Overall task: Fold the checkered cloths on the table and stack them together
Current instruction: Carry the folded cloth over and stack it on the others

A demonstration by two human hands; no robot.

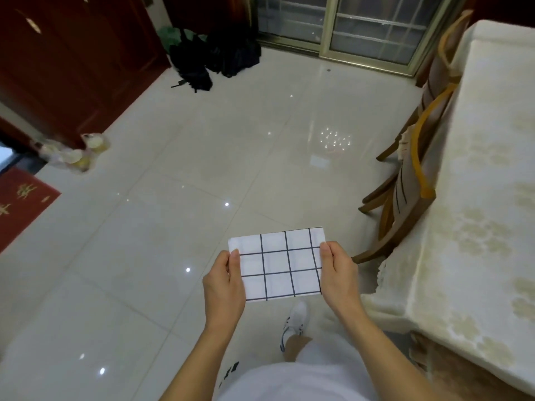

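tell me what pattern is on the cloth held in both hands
White with a thin black grid of squares, on the folded checkered cloth; clearest in the head view.

This is a home dining room. A bench (477,198) under a cream floral tablecloth has wooden chairs (405,198) tucked along its edge. Glossy floor tiles (202,183) run to a sliding glass door (362,27) and a red wooden cabinet (72,62).

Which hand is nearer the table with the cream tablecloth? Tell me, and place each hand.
Right. The right hand grips the checkered cloth's edge on the side facing the table; the left hand grips the opposite edge, farther away.
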